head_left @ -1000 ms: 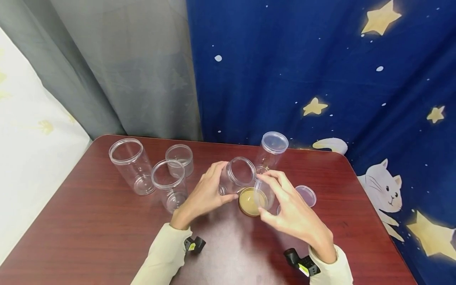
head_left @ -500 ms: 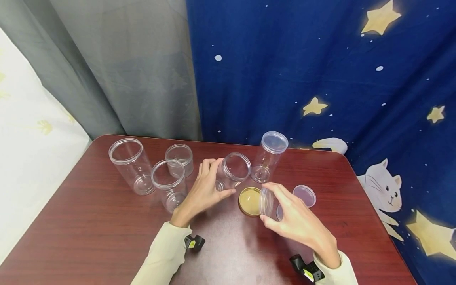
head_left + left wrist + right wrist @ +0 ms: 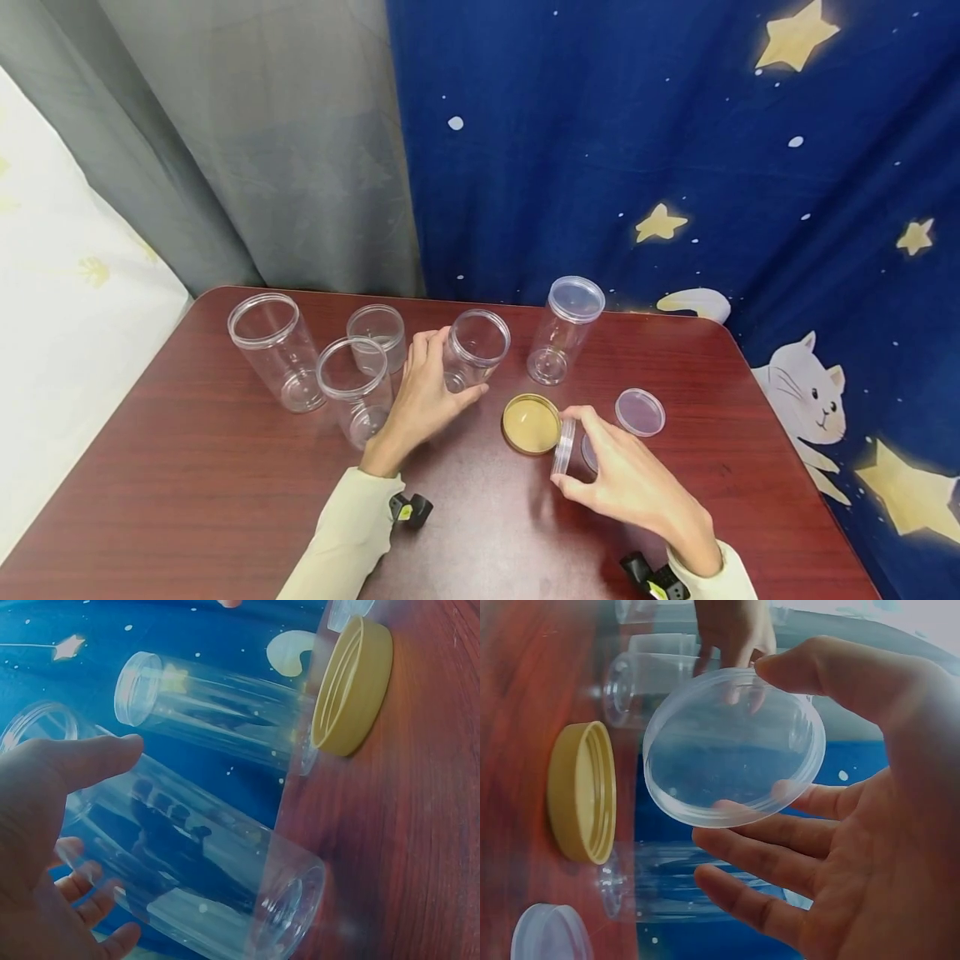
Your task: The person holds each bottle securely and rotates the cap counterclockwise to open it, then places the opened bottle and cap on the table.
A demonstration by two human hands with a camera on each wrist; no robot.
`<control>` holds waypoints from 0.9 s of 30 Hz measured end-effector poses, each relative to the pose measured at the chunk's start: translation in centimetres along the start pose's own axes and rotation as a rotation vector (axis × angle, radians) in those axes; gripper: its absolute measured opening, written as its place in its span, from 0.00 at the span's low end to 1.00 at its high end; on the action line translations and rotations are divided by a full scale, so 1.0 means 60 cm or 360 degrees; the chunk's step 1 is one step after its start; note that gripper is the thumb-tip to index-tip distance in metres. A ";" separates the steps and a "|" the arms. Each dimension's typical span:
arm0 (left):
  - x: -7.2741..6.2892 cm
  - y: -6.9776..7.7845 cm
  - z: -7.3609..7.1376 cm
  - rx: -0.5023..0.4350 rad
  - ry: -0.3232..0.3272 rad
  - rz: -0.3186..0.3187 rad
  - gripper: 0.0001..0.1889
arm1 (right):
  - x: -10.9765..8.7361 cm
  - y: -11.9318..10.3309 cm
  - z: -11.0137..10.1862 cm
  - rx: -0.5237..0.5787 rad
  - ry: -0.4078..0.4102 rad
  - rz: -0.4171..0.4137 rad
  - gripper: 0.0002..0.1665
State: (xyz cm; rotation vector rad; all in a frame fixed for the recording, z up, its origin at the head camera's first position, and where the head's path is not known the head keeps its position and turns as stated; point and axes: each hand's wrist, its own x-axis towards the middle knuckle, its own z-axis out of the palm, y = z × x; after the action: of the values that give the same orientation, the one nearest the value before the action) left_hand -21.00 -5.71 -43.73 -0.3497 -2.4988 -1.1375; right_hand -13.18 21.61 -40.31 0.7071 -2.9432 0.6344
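My left hand (image 3: 420, 392) grips a clear, lidless plastic jar (image 3: 474, 367) around its side, thumb and fingers on opposite sides in the left wrist view. The jar's open mouth faces up. To the right, my right hand (image 3: 630, 475) pinches a clear round lid (image 3: 727, 750) by its rim between thumb and fingers. That lid stands on edge in the head view, well apart from the jar. Between the two hands a yellow screw lid (image 3: 531, 423) lies on the table with its inside up. A second clear lid (image 3: 589, 452) is partly hidden behind my right fingers.
Two tall lidless jars (image 3: 273, 350) (image 3: 356, 392) and a short one (image 3: 378, 337) stand left of my left hand. A tall jar with a clear lid on (image 3: 566, 333) stands at the back. Another clear lid (image 3: 640, 412) lies at the right on the red-brown table (image 3: 187, 483).
My right hand has drawn the clear lid away from the jar's mouth, down and to the right, turning it edge-on. My left hand has moved the jar slightly back and left, more upright.
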 end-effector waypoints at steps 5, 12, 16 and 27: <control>0.000 -0.003 0.001 -0.0017 0.0020 -0.0080 0.49 | -0.007 0.007 0.012 -0.0003 -0.0007 -0.0045 0.39; 0.003 -0.008 0.004 -0.0047 0.0065 -0.0153 0.49 | -0.018 0.016 0.026 0.0024 -0.0056 -0.0094 0.37; 0.004 -0.007 0.006 -0.0074 0.0077 -0.0187 0.50 | -0.024 0.018 0.032 0.0083 -0.0102 -0.0061 0.36; 0.005 -0.004 0.008 -0.0076 0.0119 -0.0350 0.50 | -0.027 0.025 0.048 0.0155 -0.0204 -0.0067 0.35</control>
State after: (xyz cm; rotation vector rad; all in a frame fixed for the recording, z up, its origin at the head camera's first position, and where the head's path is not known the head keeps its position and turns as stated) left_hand -21.44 -5.45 -44.05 -0.0431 -2.4940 -1.2702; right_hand -12.23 22.37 -43.72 0.8468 -3.0211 0.7607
